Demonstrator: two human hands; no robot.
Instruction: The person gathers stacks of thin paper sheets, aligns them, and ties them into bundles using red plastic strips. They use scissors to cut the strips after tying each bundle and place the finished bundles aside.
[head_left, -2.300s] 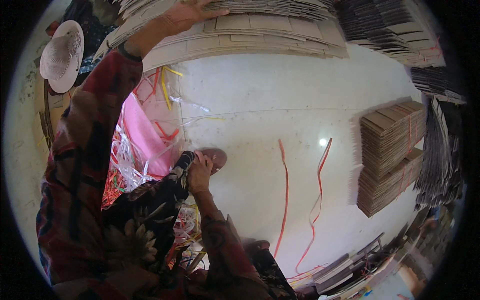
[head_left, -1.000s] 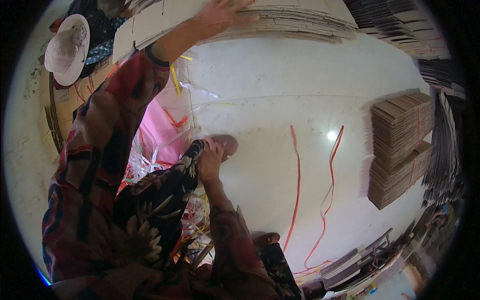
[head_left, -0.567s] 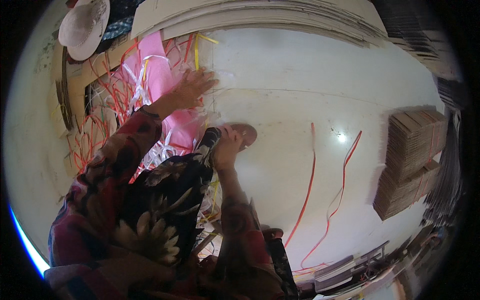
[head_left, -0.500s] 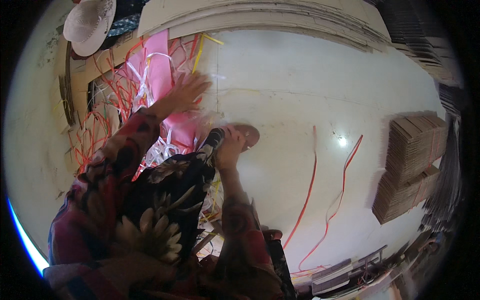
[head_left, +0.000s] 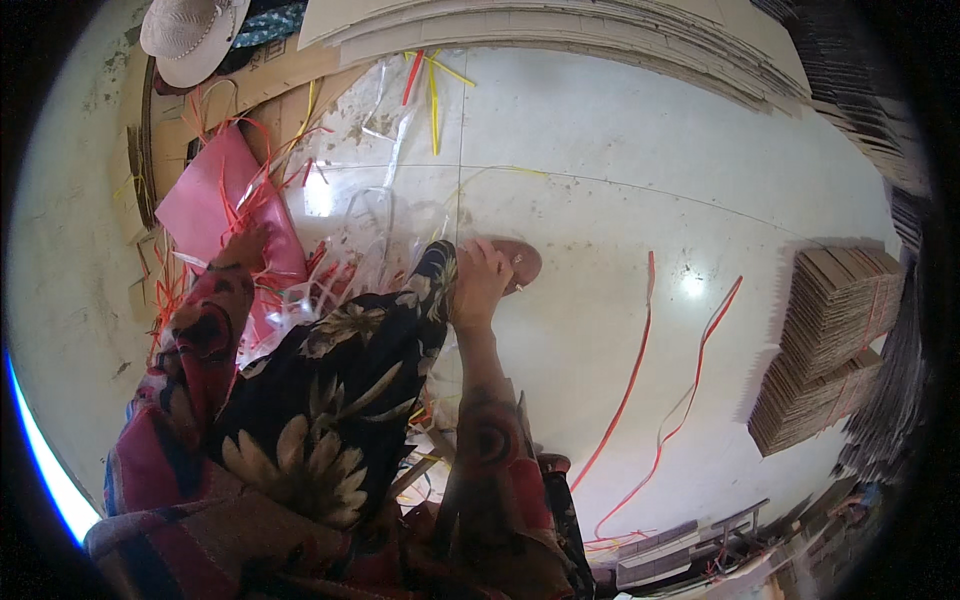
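My left hand (head_left: 243, 250) is at a crumpled pink sheet (head_left: 212, 190), among tangled red straps (head_left: 240, 205). Its fingers are blurred and partly lost among the strands, so their grip is unclear. My right hand (head_left: 482, 282) is closed beside the brown shoe (head_left: 522, 262), at the hem of the dark flowered trousers (head_left: 330, 430). A tiny pale tip shows by its fingers; what it belongs to is hidden. Clear and white plastic strips (head_left: 390, 170) lie on the floor between the sheet and the shoe.
Flat cardboard (head_left: 560, 40) is stacked along the far side. Bundled cardboard pieces (head_left: 835, 300) stand at the right. Two long red straps (head_left: 625, 375) lie on the pale floor, with yellow strips (head_left: 435, 105) farther off. A light hat (head_left: 190, 40) sits at the far left.
My left hand has swept left and nearer, and the pink sheet and many straps have shifted left with it, baring floor. My right hand stays by the shoe.
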